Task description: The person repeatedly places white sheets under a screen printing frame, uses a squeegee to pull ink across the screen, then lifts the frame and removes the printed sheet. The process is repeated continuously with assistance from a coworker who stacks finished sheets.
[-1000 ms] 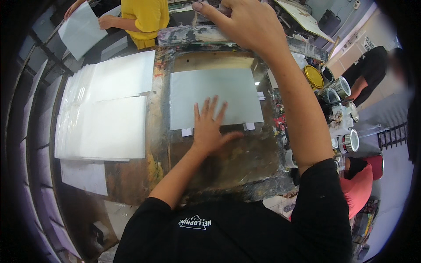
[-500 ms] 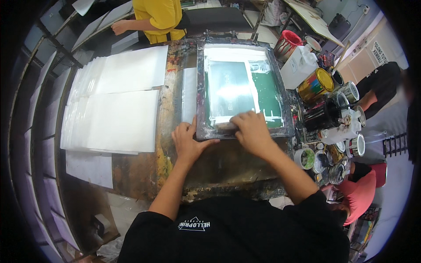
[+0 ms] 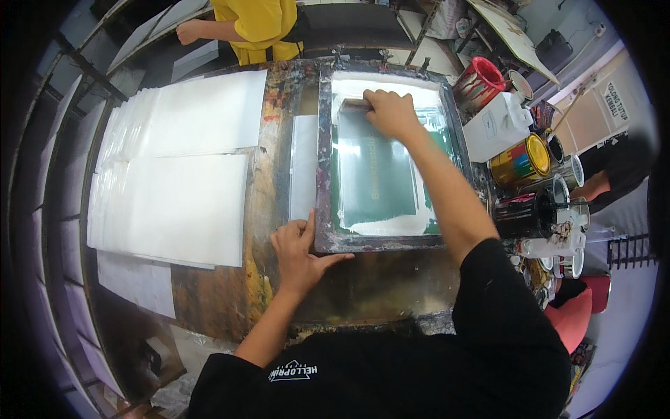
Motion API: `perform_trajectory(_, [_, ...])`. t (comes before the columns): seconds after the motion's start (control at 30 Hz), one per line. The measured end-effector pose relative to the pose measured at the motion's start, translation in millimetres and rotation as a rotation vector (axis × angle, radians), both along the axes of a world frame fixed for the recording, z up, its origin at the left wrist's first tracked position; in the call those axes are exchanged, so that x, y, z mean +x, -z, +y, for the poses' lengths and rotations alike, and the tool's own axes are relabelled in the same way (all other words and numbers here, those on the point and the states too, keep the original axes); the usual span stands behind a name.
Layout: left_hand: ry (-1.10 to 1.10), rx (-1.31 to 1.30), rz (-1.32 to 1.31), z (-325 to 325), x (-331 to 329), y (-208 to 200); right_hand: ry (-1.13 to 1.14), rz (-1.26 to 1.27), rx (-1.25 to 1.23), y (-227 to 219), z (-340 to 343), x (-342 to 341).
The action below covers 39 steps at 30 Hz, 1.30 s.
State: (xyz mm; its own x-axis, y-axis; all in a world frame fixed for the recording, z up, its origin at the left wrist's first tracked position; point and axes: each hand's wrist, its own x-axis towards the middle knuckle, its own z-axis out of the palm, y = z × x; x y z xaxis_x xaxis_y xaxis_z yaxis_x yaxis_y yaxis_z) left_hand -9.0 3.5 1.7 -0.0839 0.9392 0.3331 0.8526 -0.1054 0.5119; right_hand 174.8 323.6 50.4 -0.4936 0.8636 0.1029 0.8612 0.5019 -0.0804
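Observation:
A silk-screen printing frame (image 3: pixel 324 167) with dark, paint-stained edges lies on the worktable (image 3: pixel 209 290). White ink is spread in a band at the far end of its green mesh (image 3: pixel 384 178) and along the near end. Up at that far end, my right hand (image 3: pixel 392 114) is closed on a squeegee (image 3: pixel 354 104) that rests on the mesh; part of the blade is behind the fingers. My left hand (image 3: pixel 299 255) braces the frame's near left corner, thumb and fingers spread along two sides.
Two stacks of white sheets (image 3: pixel 167 202) cover the table's left side. Paint cans (image 3: pixel 520 160), a white jug (image 3: pixel 497 126) and a red pot (image 3: pixel 479 80) crowd the right. A person in yellow (image 3: pixel 255 28) stands beyond the table. Metal racks (image 3: pixel 42 230) line the left.
My right hand and the squeegee have moved from the near end of the mesh to the far end. My left hand stays at the frame's corner. The view has shifted slightly.

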Motion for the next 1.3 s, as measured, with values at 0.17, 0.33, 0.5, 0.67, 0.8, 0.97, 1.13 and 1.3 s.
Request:
perform_trajectory(0.17, [0.018, 0.025, -0.076, -3.0, -0.3, 4.4, -0.024, 0.059, -0.064, -17.3, 40.2, -10.2])
perform_trajectory(0.33, [0.034, 0.117, -0.055, -3.6, 0.7, 7.6, -0.026, -0.070, 0.022, -0.8, -20.2, -1.3])
perform_trajectory(0.5, [0.035, 0.126, -0.051, -4.3, 1.1, 12.4, -0.071, -0.005, 0.009, -15.4, -152.2, 32.1])
perform_trajectory(0.67, [0.007, 0.091, -0.179, -5.6, 5.4, -1.2, -0.110, 0.012, 0.043, -52.9, -243.4, 47.5])
perform_trajectory(0.8, [0.006, 0.231, -0.714, 22.4, 20.4, -17.8, -0.132, 0.256, 0.421, -99.6, -242.4, 37.8])
perform_trajectory(0.97, [0.174, 0.456, -0.678, 59.0, 18.6, -97.8, -0.110, 0.321, 0.712, -163.9, -177.5, 21.5])
perform_trajectory(1.13, [-0.194, 0.061, 0.055, 41.9, -12.0, -0.1, -0.083, 0.315, 0.690, -204.4, -142.5, 12.5])
perform_trajectory(1.3, [-0.214, 0.087, 0.018, 32.8, -3.9, 40.5, -0.074, 0.350, 0.556, -229.2, -130.6, 6.5])
